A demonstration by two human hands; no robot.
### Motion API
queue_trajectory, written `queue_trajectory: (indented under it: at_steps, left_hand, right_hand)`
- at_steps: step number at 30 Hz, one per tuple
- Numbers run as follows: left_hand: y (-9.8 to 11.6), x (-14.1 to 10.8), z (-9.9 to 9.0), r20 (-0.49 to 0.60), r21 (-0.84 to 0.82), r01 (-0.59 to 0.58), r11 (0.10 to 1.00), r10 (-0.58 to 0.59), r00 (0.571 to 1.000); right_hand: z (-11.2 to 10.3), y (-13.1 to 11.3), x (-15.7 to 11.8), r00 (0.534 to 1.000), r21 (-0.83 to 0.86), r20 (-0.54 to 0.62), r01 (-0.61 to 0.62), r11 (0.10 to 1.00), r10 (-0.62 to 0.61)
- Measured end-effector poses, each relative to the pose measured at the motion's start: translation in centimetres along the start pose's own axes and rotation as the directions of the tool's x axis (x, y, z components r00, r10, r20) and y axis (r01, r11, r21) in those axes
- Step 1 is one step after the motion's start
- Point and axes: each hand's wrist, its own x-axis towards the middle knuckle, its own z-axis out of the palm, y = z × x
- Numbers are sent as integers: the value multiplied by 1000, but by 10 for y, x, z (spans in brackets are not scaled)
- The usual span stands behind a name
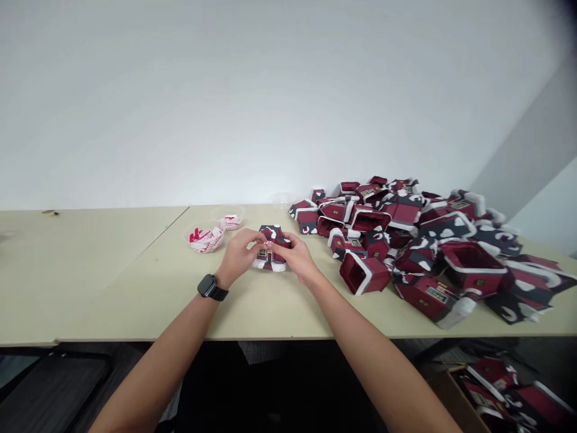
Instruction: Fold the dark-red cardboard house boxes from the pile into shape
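So here's where we're at: we've got a little red paper house (269, 258) right in front of us, near the middle of the table (135, 282), with both hands on it. Our left hand (238, 254), the one with the black watch (210, 287) on the wrist, comes in from one side, and our right hand (297, 260) comes in from the other. The fingers on both hands are curled in and pinched together at the top front of the house, almost meeting over a tiny white-and-red bit, though it's too small for us to tell what that bit is. We can't tell if the house's white base is touching the table. Just to our right sits a big messy pile (406, 240) of similar red, black and white houses, some lying on their sides with their open ends showing. Off to the left are two clear bowls (205, 237) holding red-and-white paper scraps. Down on the floor at the lower right, there's a cardboard box (455, 397) with more houses (509, 385) in it.
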Motion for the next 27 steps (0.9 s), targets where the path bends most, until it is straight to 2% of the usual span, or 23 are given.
queue_trajectory:
  at_steps: [3,5,6,8,10,12,14,19,27]
  left_hand:
    - [-1,0,4,-49,-65,104,992,-107,993]
    - [-3,-1,9,-36,-221,220,950,-234,972]
    - [-5,-2,11,5,-325,291,900,-306,952]
    - [-8,-3,15,153,-522,434,735,-420,895]
    - [-10,-5,19,310,-633,542,553,-461,832]
    - [-11,-7,22,399,-662,595,455,-459,794]
    - [-10,-7,23,407,-654,606,453,-465,786]
    - [-6,-6,23,374,-586,620,522,-505,778]
    - [-5,-5,20,396,-547,639,541,-505,767]
  right_hand:
    - [2,-3,-1,999,33,-32,-3,999,4]
    - [3,-6,-2,999,55,-44,2,998,0]
    - [3,-8,-3,999,64,-47,5,998,-2]
    - [3,-9,-3,999,80,-44,2,997,2]
    - [3,-9,-4,999,92,-31,-10,996,13]
    - [3,-8,-4,1000,91,-19,-16,996,18]
    - [3,-6,-4,1000,82,-13,-12,997,13]
    - [3,-5,-5,1000,59,-2,-19,998,19]
    - [3,-7,-6,999,20,-20,-25,999,25]
